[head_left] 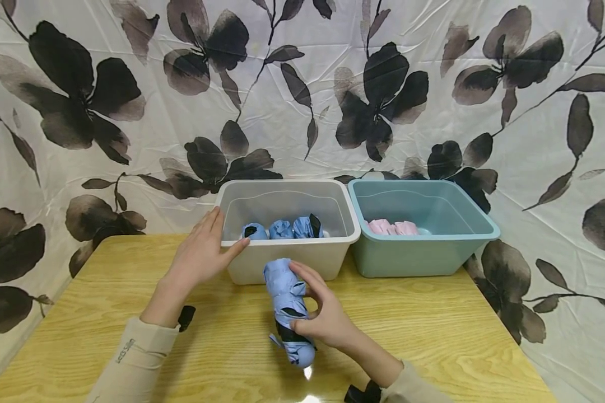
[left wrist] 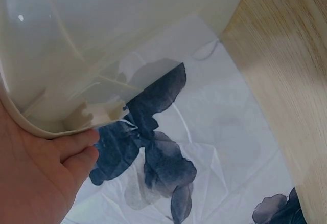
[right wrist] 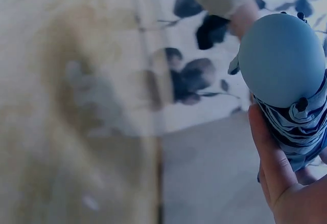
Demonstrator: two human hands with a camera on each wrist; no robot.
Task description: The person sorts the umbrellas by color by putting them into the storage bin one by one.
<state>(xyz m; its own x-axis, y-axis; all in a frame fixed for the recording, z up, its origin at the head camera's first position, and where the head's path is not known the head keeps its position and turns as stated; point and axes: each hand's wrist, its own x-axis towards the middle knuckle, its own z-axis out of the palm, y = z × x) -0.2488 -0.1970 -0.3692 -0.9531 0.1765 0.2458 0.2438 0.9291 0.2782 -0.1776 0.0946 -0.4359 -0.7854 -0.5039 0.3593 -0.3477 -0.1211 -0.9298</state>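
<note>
A folded blue umbrella (head_left: 284, 294) with a black band is held in my right hand (head_left: 329, 316), fingers on one side and thumb on the other. It hangs above the table in front of the white bin (head_left: 287, 263), its rounded handle end (right wrist: 282, 60) toward me. At that bin's left front corner, my left hand (head_left: 199, 254) rests on the rim with its fingers extended; the left wrist view shows fingers (left wrist: 82, 152) against the outside wall. Inside the white bin lie three blue folded umbrellas (head_left: 281, 229).
A teal bin (head_left: 408, 260) stands just right of the white one and contains pink folded bundles (head_left: 393, 227). Both bins sit at the back of the wooden table (head_left: 413, 336). Behind them hangs a flower-printed cloth (head_left: 302, 112).
</note>
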